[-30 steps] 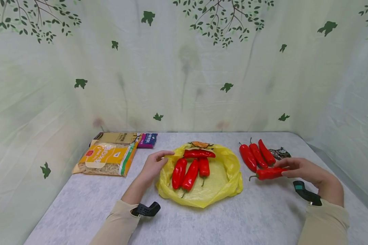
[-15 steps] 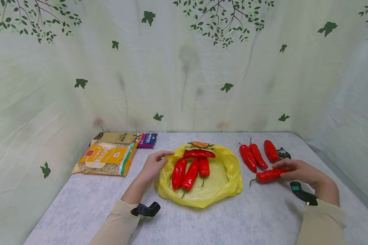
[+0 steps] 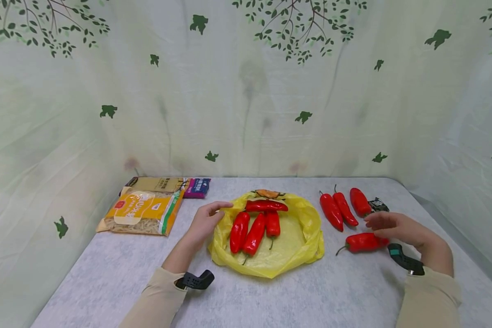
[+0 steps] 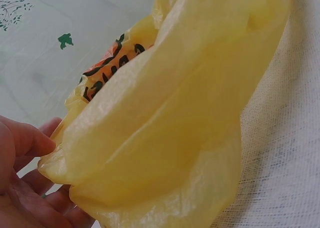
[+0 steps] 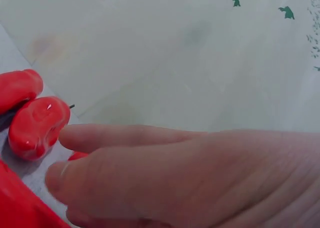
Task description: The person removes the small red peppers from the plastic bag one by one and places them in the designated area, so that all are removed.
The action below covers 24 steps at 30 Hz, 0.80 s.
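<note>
In the head view my left hand (image 3: 206,224) pinches the left rim of a yellow plastic bag (image 3: 293,262); the left wrist view shows the thumb and fingers on either side of the bag's edge (image 4: 55,165). Several glossy red peppers (image 3: 254,234) lie in the spread-open bag. On the right, my right hand (image 3: 406,230) hovers over a single red pepper (image 3: 364,242) with a curved green stem, its fingers loose and nothing between them. Behind that pepper lie three more red peppers (image 3: 341,209) in a fan. In the right wrist view the near pepper (image 5: 22,203) fills the lower left corner.
An orange and yellow packet (image 3: 143,212) lies at the back left, with a tan packet (image 3: 160,184) and a purple packet (image 3: 197,187) behind it. A small black wrapper (image 3: 378,205) sits beside the rear peppers. A pale curtain (image 3: 250,114) backs the table.
My right hand has let go of the front pepper, which now lies slightly further right. The rearmost right pepper has turned and separated from the others. The left hand and bag have stayed still.
</note>
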{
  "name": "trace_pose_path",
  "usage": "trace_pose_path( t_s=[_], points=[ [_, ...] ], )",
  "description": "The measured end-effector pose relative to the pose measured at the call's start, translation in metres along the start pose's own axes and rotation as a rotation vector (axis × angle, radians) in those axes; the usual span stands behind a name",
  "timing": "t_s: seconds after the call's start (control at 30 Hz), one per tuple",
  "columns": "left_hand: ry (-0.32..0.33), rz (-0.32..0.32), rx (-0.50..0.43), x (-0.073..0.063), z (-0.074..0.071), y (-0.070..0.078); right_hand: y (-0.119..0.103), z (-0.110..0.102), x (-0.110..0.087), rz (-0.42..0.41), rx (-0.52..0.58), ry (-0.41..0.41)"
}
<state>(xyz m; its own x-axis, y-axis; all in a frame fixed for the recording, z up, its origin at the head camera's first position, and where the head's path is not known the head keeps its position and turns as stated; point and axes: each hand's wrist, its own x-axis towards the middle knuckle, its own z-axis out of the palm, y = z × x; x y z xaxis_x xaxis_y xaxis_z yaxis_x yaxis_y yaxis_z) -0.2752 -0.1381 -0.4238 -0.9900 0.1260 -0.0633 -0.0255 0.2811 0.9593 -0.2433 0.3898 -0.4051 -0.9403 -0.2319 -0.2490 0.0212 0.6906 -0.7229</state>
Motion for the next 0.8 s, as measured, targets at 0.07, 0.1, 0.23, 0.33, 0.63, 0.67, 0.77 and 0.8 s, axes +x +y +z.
trace_pose_path(
  t_s=[0.07, 0.1, 0.23, 0.33, 0.63, 0.67, 0.77, 0.8],
  points=[
    [0.000, 0.000, 0.001, 0.000, 0.000, 0.000, -0.003, -0.001, -0.001, -0.022, -0.004, 0.019],
    [-0.001, 0.001, 0.001, 0.001, 0.000, 0.000, -0.005, -0.001, -0.001, -0.033, -0.002, 0.028],
    [0.000, -0.003, 0.000, 0.001, 0.000, -0.001, -0.011, -0.002, -0.001, -0.054, 0.013, 0.060],
    [0.000, -0.005, -0.001, 0.001, 0.000, -0.001, -0.017, 0.000, 0.001, -0.054, 0.012, 0.074],
    [-0.004, 0.000, -0.006, 0.001, 0.000, -0.002, -0.038, 0.007, 0.011, -0.106, 0.038, 0.096],
    [-0.005, 0.000, -0.005, 0.001, 0.000, -0.002, -0.041, 0.007, 0.011, -0.117, 0.044, 0.100],
    [-0.004, 0.001, -0.006, 0.001, -0.001, -0.002, -0.048, 0.008, 0.012, -0.150, 0.048, 0.122],
    [-0.004, 0.001, -0.005, 0.002, -0.001, -0.002, -0.051, 0.009, 0.013, -0.155, 0.045, 0.129]
  ],
)
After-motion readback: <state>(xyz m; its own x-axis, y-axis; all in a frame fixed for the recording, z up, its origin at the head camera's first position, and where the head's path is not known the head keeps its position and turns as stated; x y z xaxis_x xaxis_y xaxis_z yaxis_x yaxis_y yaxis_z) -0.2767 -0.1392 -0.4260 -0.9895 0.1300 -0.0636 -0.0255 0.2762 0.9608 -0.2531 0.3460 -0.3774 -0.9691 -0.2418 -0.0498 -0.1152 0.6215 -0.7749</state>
